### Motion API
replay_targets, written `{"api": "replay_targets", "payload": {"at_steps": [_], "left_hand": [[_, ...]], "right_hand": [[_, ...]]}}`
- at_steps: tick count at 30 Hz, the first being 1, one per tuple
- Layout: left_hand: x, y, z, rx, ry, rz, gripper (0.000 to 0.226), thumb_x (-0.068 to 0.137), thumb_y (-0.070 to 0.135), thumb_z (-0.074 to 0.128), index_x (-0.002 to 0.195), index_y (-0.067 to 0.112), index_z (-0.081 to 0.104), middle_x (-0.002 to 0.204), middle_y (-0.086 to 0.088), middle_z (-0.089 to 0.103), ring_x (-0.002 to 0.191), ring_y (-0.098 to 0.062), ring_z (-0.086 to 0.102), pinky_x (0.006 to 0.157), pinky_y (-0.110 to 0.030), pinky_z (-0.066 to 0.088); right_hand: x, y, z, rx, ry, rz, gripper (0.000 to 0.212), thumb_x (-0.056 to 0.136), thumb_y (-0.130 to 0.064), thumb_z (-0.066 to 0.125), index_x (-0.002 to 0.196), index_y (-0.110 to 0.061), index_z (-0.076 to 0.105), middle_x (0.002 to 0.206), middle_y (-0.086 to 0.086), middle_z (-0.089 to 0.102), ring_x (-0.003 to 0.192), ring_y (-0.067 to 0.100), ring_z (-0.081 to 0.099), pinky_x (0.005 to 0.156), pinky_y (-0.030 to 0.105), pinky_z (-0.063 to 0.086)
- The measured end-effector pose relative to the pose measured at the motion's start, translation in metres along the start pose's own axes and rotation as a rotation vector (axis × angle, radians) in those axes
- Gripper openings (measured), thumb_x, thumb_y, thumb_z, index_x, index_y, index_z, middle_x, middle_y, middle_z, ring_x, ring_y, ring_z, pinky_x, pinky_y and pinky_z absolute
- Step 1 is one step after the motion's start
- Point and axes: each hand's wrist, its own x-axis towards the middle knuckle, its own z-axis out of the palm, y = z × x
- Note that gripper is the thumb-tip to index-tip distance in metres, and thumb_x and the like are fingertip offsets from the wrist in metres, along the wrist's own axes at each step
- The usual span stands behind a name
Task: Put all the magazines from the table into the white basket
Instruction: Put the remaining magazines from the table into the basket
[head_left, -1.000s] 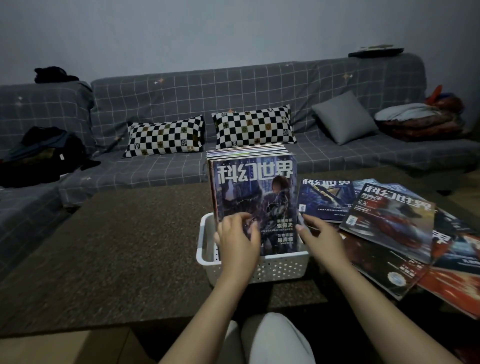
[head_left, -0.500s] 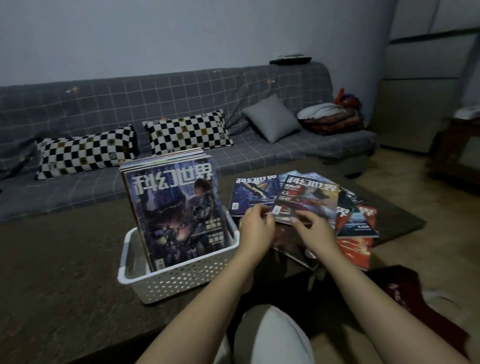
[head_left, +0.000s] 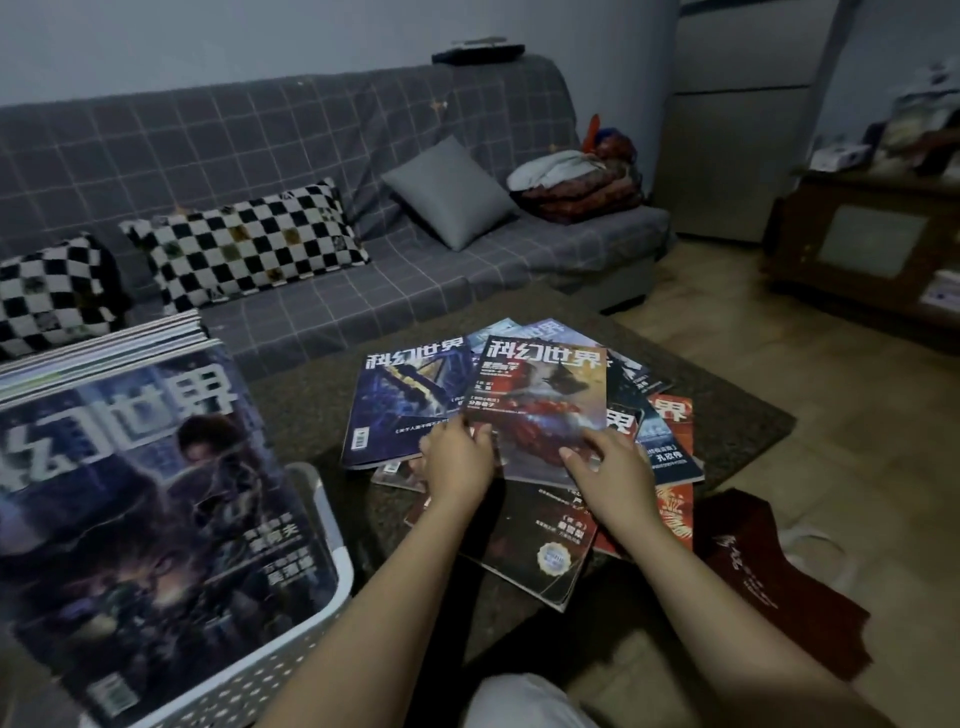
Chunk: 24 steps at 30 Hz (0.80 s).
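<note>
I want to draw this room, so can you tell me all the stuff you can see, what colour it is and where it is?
white basket: one, white, near left on the table.
magazines in the basket: a standing stack, blue-dark front cover; count unclear.
loose magazines: several, overlapping, blue, red and dark covers, fanned on the table's right side.
red-cover magazine: one, on top of the fan.
table: one, dark speckled.
sofa: one, grey checked, behind the table.
checkered pillows: two, black and white, on the sofa.
grey cushion: one, on the sofa.
bundle of cloth: one, reddish and white, sofa's right end.
wooden cabinet: one, brown, far right.
left hand: on the red-cover magazine's left edge.
right hand: on its lower right.
</note>
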Motion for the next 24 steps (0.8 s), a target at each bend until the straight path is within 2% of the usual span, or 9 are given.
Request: {"api": "replay_targets", "payload": {"at_steps": [3,6,9,12,14,17,19,22,24], "left_hand": [[0.007,0.000,-0.001,-0.059,0.027,-0.036,0.045,0.087,0.043,0.058,0.124,0.018,0.057,0.123,-0.011,0.062,0.116,-0.035,0.051,0.099,-0.049,0.042],[0.008,0.003,-0.009,-0.166,-0.013,-0.092,0.045,0.084,0.040,0.065,0.115,0.009,0.059,0.114,-0.011,0.067,0.107,-0.032,0.061,0.093,-0.042,0.048],[-0.006,0.007,-0.019,-0.224,-0.086,-0.077,0.034,0.088,0.034,0.062,0.111,0.009,0.055,0.110,-0.008,0.067,0.103,-0.029,0.062,0.084,-0.033,0.046],[-0.030,0.009,-0.029,-0.342,-0.080,-0.020,0.021,0.090,0.025,0.059,0.107,0.014,0.052,0.105,-0.006,0.067,0.099,-0.027,0.062,0.090,-0.037,0.048],[-0.047,0.007,-0.041,-0.420,-0.048,0.027,0.013,0.090,0.023,0.060,0.099,0.019,0.051,0.092,0.000,0.066,0.096,-0.027,0.062,0.093,-0.042,0.048],[-0.077,0.003,-0.064,-0.521,-0.012,0.101,0.010,0.090,0.021,0.060,0.094,0.021,0.051,0.081,0.010,0.059,0.088,-0.023,0.063,0.085,-0.040,0.052],[-0.097,-0.001,-0.082,-0.562,0.018,0.144,0.010,0.090,0.021,0.060,0.094,0.018,0.052,0.083,0.006,0.061,0.084,-0.021,0.062,0.080,-0.041,0.051],[-0.123,-0.012,-0.108,-0.600,0.078,0.191,0.010,0.089,0.023,0.060,0.096,0.018,0.054,0.090,0.002,0.065,0.086,-0.020,0.064,0.081,-0.041,0.051],[-0.139,-0.021,-0.126,-0.626,0.131,0.218,0.009,0.090,0.023,0.060,0.094,0.018,0.054,0.091,0.002,0.067,0.088,-0.018,0.065,0.080,-0.038,0.051]], "right_hand": [[0.006,0.002,0.005,-0.025,-0.001,0.035,0.045,0.087,-0.041,0.057,0.128,-0.021,0.055,0.142,0.006,0.045,0.131,0.031,0.033,0.105,0.041,0.035],[0.008,0.007,0.005,0.017,0.054,0.053,0.046,0.086,-0.040,0.058,0.125,-0.015,0.057,0.133,0.008,0.053,0.126,0.031,0.041,0.102,0.040,0.039],[0.000,0.008,0.000,0.054,0.070,0.076,0.046,0.086,-0.039,0.059,0.123,-0.012,0.058,0.129,0.008,0.056,0.122,0.029,0.045,0.100,0.039,0.040],[-0.013,0.008,-0.007,0.094,0.058,0.104,0.049,0.084,-0.039,0.061,0.124,-0.011,0.057,0.127,0.009,0.058,0.119,0.029,0.049,0.098,0.039,0.042],[-0.025,0.006,-0.015,0.189,0.043,0.136,0.046,0.084,-0.036,0.063,0.122,-0.010,0.058,0.121,0.009,0.061,0.111,0.027,0.056,0.089,0.036,0.047],[-0.046,-0.002,-0.030,0.359,0.022,0.152,0.036,0.086,-0.027,0.063,0.117,-0.009,0.060,0.108,0.007,0.065,0.102,0.027,0.060,0.079,0.031,0.046],[-0.060,-0.010,-0.039,0.476,0.019,0.140,0.039,0.086,-0.024,0.063,0.121,-0.008,0.057,0.111,0.011,0.066,0.099,0.027,0.063,0.078,0.031,0.048],[-0.081,-0.027,-0.052,0.607,-0.006,0.115,0.036,0.088,-0.021,0.062,0.121,-0.008,0.057,0.107,0.011,0.066,0.087,0.022,0.063,0.059,0.022,0.044],[-0.095,-0.041,-0.060,0.693,-0.031,0.077,0.029,0.088,-0.017,0.060,0.115,-0.006,0.061,0.101,0.008,0.067,0.081,0.018,0.062,0.054,0.019,0.045]]}}
